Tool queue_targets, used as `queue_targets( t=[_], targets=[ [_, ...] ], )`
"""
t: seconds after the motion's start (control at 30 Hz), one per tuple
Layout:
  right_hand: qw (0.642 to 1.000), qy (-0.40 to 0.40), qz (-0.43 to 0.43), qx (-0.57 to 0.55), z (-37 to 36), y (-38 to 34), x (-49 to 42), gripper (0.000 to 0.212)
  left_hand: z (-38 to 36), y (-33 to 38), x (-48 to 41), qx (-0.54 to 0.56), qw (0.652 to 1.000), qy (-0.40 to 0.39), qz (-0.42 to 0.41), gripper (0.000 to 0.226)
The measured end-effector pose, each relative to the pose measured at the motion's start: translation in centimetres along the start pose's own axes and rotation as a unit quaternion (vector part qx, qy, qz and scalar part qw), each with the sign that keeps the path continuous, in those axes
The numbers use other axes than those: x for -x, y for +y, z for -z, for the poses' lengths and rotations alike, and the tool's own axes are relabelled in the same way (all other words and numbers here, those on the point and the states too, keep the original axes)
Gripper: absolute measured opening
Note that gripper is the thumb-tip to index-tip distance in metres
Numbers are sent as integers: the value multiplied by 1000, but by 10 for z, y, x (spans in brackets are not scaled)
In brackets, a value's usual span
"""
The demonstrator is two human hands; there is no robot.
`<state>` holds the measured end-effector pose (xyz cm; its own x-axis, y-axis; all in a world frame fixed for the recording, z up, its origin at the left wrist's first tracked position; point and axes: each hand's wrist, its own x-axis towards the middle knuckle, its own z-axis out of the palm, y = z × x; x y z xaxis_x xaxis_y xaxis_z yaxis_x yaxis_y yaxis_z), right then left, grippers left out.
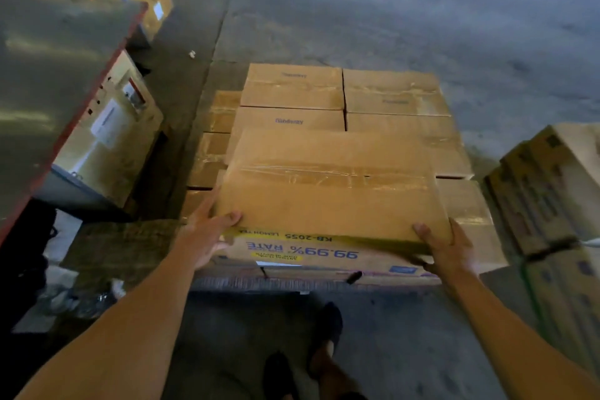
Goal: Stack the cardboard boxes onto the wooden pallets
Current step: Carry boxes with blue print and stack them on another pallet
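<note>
You've got the box [328,198] by its two near corners. Your left hand [211,234] is clamped on the left one and your right hand [451,250] on the right, thumbs up top. It's over the near end of the stack [341,91], and the print on its front reads upside down. Can't tell if it's resting on the layer below. There are more cartons [552,204] just to your right, and your shoes [324,328] are down on the floor [422,26].

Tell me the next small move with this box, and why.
Probably lower the box into the near-left spot, flush against the Gindway box: the left hand and right hand grip its near corners, and its far edge overlaps that box's top.
</note>
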<state>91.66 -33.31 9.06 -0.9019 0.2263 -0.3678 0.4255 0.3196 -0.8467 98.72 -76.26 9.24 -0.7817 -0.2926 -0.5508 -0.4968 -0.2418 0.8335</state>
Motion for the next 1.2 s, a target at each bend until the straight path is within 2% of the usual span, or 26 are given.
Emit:
queue_targets(
  t=[0.2,0.47,0.63,0.87,1.2],
  targets=[
    [994,-57,-60,-65,-26,-3,-39,100,6,-21,-35,5,1000,26,18,91],
    [996,-11,-91,12,-34,7,-105,112,-19,-32,-83,40,997,21,58,97],
    [991,40,-99,83,-23,18,-129,102,-47,-41,-106,84,993,14,78,96],
    [974,65,-138,165,-24,40,-134,85,-63,-67,-107,56,992,39,108,94],
    [978,44,-123,165,-18,39,-125,79,-66,-73,-97,24,993,53,99,92]
  ],
)
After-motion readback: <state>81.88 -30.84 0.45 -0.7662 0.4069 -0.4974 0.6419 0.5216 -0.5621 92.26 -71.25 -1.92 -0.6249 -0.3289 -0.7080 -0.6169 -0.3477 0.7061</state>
